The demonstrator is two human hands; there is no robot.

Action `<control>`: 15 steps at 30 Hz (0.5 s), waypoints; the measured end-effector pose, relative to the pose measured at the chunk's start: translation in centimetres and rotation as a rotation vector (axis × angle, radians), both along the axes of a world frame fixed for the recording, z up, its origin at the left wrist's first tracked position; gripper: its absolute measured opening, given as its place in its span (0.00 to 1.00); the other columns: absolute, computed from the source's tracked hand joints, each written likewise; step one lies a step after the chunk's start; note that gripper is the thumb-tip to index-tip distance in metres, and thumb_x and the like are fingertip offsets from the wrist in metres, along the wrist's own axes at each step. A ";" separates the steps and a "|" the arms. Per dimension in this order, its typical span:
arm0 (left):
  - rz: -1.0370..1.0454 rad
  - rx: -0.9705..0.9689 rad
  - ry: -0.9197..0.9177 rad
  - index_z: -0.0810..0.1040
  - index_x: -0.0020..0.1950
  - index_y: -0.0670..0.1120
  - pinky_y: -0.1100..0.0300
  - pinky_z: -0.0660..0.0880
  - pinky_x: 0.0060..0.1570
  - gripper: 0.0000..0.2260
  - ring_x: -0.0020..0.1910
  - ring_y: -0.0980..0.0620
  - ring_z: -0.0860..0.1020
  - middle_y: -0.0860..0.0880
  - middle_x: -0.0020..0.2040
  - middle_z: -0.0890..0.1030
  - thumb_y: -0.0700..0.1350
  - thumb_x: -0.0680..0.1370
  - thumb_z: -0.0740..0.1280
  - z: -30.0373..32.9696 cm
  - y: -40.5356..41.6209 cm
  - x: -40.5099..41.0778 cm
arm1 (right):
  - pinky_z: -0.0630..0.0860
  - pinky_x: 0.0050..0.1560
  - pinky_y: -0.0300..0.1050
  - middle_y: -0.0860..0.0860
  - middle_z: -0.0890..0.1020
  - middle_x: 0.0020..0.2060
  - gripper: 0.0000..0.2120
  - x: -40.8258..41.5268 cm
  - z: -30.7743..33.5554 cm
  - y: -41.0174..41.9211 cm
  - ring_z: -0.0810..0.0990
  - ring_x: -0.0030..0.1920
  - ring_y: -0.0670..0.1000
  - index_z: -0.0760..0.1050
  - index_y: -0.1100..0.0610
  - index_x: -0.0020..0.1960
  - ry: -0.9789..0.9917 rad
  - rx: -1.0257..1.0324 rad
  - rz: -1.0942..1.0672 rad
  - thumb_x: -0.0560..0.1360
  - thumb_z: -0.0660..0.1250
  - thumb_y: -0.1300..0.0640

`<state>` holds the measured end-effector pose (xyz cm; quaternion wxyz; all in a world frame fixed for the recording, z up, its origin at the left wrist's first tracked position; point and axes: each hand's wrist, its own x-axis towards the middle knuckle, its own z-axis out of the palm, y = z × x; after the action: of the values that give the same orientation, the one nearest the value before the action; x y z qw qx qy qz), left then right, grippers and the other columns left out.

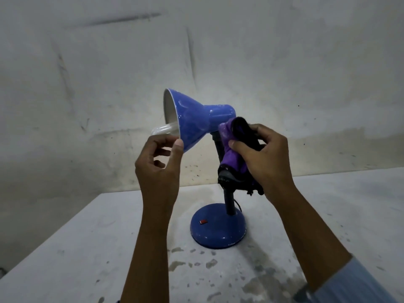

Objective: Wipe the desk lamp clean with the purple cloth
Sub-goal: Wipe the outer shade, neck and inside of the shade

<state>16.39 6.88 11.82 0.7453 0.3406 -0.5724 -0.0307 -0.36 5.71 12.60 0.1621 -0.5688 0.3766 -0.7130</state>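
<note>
Background: rough pale grey wall (218, 51) behind a stained white table (87, 248), seen from the head camera.
Desk lamp: blue desk lamp (196, 123) stands on the table, near its middle.
Base: round blue base (218, 230) sits flat on the table, with a small red switch (203, 221) on top.
Stem: dark stem (229, 202) rises from the base to the shade.
Shade: blue shade (188, 119) tilts up and to the left; its white inside shows at the rim.
Bulb: white bulb (162, 129) pokes out of the mouth of the shade.
Left hand: left hand (159, 167) is raised at the lower rim of the shade; thumb tip touches the rim edge, the fingers curl loosely behind, half closed, not clamped round anything.
Right hand: right hand (264, 158) is closed round the purple cloth (234, 156), thumb on the near side and fingers wrapped over the far side.
Cloth: bunched, purple with dark folds, pressed against the upper stem just below the neck of the shade.
Sleeve: light blue sleeve (354, 287) covers the right forearm at the lower right corner.
</note>
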 end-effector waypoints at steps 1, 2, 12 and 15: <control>0.017 0.014 -0.019 0.77 0.51 0.43 0.70 0.72 0.39 0.06 0.42 0.59 0.76 0.54 0.43 0.79 0.43 0.76 0.67 0.0 0.0 -0.1 | 0.79 0.47 0.42 0.41 0.81 0.42 0.12 0.2 0.4 -0.2 0.81 0.45 0.44 0.78 0.47 0.49 -0.026 -0.011 -0.015 0.67 0.75 0.53; 0.037 0.027 -0.039 0.77 0.52 0.44 0.68 0.72 0.39 0.06 0.43 0.58 0.76 0.53 0.44 0.79 0.43 0.76 0.66 0.0 0.0 -0.1 | 0.80 0.48 0.44 0.41 0.81 0.43 0.13 0.5 0.8 -0.4 0.81 0.45 0.44 0.79 0.48 0.50 -0.048 -0.017 -0.025 0.67 0.75 0.54; 0.019 0.012 -0.013 0.77 0.49 0.47 0.65 0.73 0.41 0.08 0.41 0.55 0.77 0.53 0.42 0.80 0.45 0.80 0.60 0.2 0.3 0.1 | 0.78 0.43 0.33 0.39 0.80 0.42 0.14 3.9 0.5 0.3 0.79 0.44 0.39 0.76 0.45 0.49 0.077 -0.136 0.155 0.66 0.75 0.52; 0.020 -0.016 -0.008 0.78 0.46 0.49 0.63 0.73 0.42 0.10 0.40 0.56 0.78 0.55 0.39 0.80 0.47 0.79 0.57 0.4 0.5 0.5 | 0.77 0.43 0.30 0.38 0.80 0.43 0.16 4.1 0.7 0.8 0.79 0.46 0.39 0.76 0.44 0.50 0.178 -0.192 0.257 0.66 0.76 0.56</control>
<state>16.87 7.34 12.25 0.7459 0.3403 -0.5723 -0.0174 3.71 6.52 13.27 0.1630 -0.6858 0.2439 -0.6661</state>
